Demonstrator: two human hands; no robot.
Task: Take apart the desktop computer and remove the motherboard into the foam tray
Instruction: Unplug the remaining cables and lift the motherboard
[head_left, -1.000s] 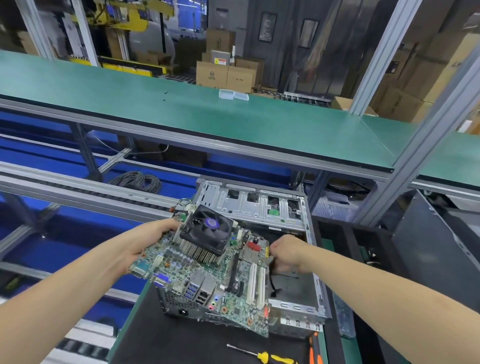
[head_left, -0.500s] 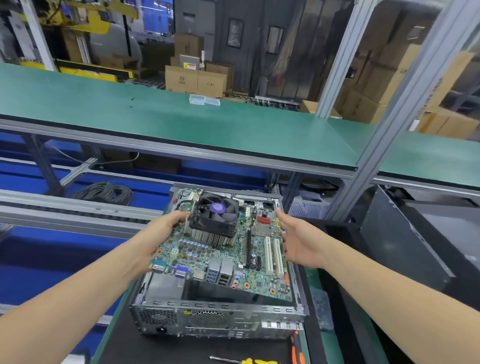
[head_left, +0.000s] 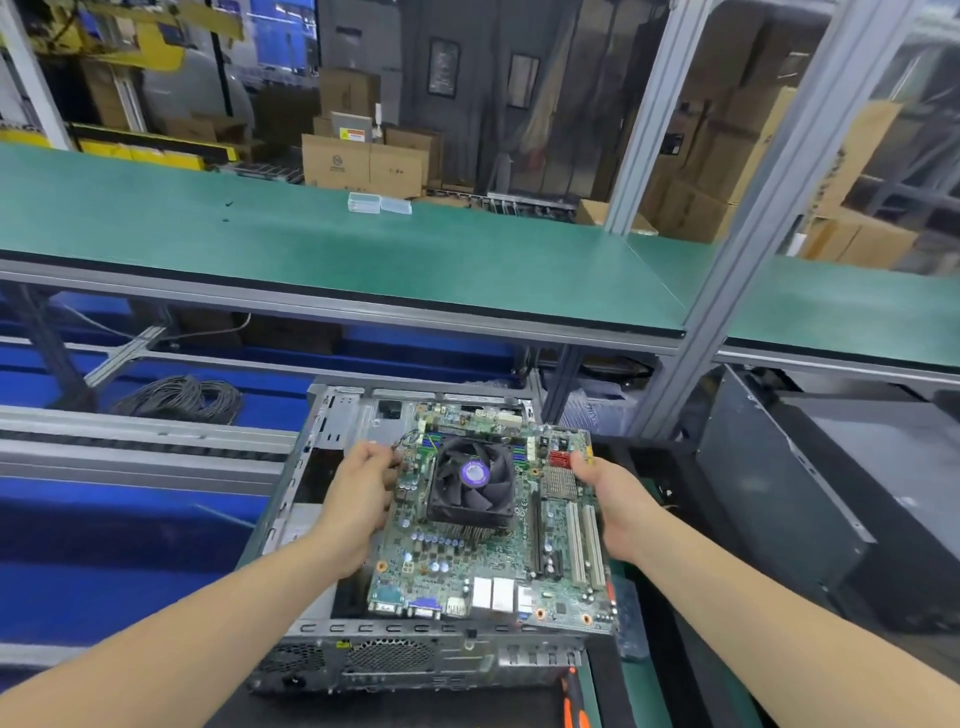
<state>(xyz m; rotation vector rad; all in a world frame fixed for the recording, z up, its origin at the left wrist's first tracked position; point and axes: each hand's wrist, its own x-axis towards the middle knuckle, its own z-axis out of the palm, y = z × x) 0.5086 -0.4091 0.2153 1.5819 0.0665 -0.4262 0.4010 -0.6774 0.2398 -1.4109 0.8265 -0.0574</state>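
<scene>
Both motherboard edges are gripped by left hand and right hand; now shifted rightward, it is judged free of the case.

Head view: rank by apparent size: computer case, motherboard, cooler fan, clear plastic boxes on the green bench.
1. computer case
2. motherboard, held above it and nearer the camera, so the margin is unsure
3. cooler fan
4. clear plastic boxes, far back, so their true size is unsure
</scene>
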